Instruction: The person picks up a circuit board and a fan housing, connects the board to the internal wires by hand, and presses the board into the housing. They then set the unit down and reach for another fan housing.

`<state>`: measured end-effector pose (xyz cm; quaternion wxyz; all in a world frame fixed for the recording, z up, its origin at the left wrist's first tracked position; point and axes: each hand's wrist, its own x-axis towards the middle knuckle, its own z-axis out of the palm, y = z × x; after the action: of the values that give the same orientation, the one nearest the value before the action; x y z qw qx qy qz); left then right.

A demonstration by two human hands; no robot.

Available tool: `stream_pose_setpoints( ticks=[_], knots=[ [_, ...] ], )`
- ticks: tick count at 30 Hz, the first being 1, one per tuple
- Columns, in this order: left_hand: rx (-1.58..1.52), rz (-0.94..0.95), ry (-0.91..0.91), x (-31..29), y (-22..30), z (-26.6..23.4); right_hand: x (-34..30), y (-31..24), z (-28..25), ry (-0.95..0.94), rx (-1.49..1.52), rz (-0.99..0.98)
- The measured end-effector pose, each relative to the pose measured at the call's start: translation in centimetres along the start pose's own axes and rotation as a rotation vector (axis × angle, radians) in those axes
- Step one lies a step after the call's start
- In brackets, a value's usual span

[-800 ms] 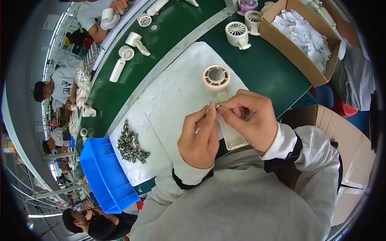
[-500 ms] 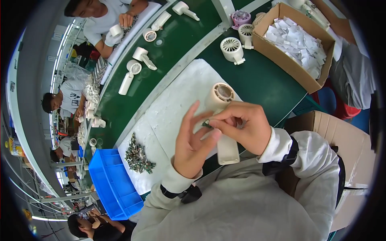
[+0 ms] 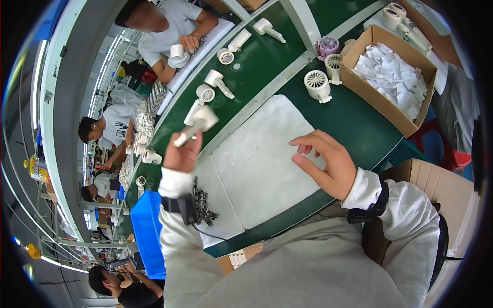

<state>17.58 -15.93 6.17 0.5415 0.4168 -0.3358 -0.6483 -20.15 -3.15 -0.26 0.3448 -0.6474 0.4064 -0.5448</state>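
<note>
My left hand (image 3: 184, 156) reaches out to the left, its fingers closed round the handle of a white handheld fan body (image 3: 205, 119). The fan body is slightly smeared by motion and hangs by the edge of the green conveyor (image 3: 241, 64). Over the right part of a white mat (image 3: 267, 154), my right hand (image 3: 328, 167) hovers with curved fingers apart from the thumb and nothing visible between them. A pile of small circuit boards (image 3: 204, 205) lies on the mat's left part, partly hidden behind my left wrist.
A blue bin (image 3: 146, 226) stands left of the mat. Several white fan bodies (image 3: 215, 79) lie on the conveyor, beyond a metal rail. At the far right are a round fan head (image 3: 317, 86) and a cardboard box (image 3: 382, 102) of paper pieces. Other people work across the conveyor.
Both hands were together over a fan body on the mat, with a small circuit board at the fingers. My left hand has swung left with a fan body; my right hand is now empty. The view shifted.
</note>
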Motion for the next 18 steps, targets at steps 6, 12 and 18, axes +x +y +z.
stream_pose_setpoints(
  ticks=[6, 12, 18],
  knots=[
    [0.393, 0.122, 0.555, 10.1, 5.8, -14.7, -0.5, 1.4, 0.7, -0.191, -0.215, -0.164],
    [2.029, 0.594, 0.572, 13.4, 3.4, -10.3, -0.3, 2.4, 0.5, -0.245, -0.318, -0.262],
    [1.635, 0.652, -0.082, 21.4, -1.9, 8.9, -0.2, 2.6, 0.3, -0.282, -0.369, -0.284]
  ],
)
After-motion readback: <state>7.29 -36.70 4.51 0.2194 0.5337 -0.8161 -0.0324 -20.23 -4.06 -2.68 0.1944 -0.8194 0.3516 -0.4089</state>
